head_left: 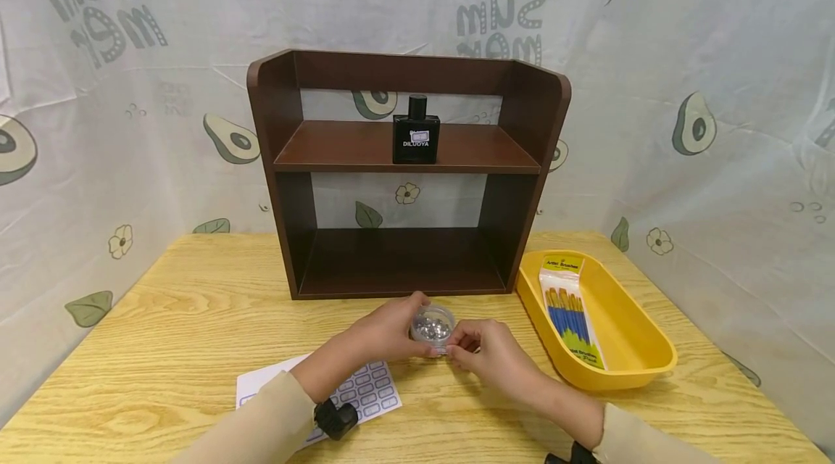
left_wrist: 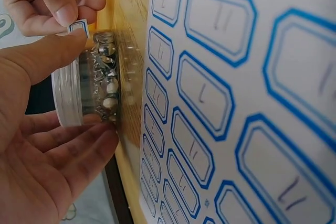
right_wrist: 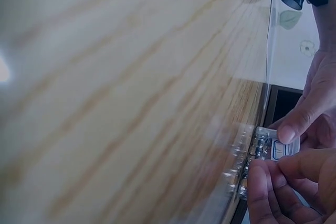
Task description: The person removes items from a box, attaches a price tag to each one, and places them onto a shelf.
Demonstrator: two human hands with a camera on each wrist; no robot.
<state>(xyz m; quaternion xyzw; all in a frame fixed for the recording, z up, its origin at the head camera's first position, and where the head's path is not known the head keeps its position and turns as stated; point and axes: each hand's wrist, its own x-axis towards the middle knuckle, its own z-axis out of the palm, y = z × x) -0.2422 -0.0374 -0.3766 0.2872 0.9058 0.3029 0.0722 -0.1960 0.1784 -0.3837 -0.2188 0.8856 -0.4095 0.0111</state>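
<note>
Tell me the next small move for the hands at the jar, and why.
I'd probably press the label flat against the jar with the right hand. The left hand already steadies the jar, its thumb at one end of the label, and the right hand's fingers are at the other. I can't tell whether it's fully stuck.

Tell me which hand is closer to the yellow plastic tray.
Right. The right hand is left of the yellow plastic tray, at the clear round plastic jar. The left hand is farther left, around the jar's other side.
</note>
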